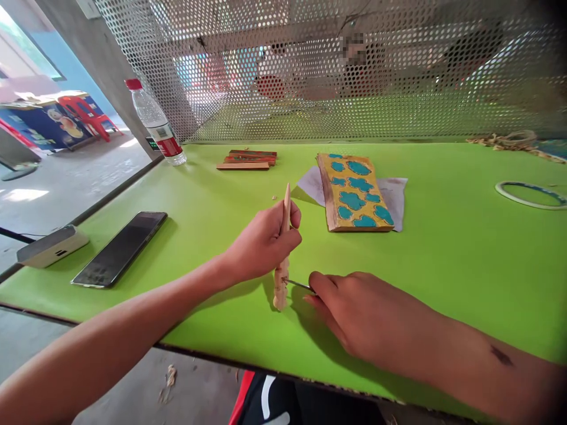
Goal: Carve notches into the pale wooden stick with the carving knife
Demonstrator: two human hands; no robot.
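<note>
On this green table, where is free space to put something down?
The table looks bare between the paper and white ring, and between the phone and wood strips. The front middle is crowded by left hand, right hand and stick.

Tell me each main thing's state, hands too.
Left hand: closed around wooden stick
Wooden stick: lower end notched
Right hand: closed on thin tool
Thin tool: tip against stick
Bottle: upright, capped
Phone: flat, screen dark
Painted board: on paper
Strips: lying together
White ring: flat
</note>
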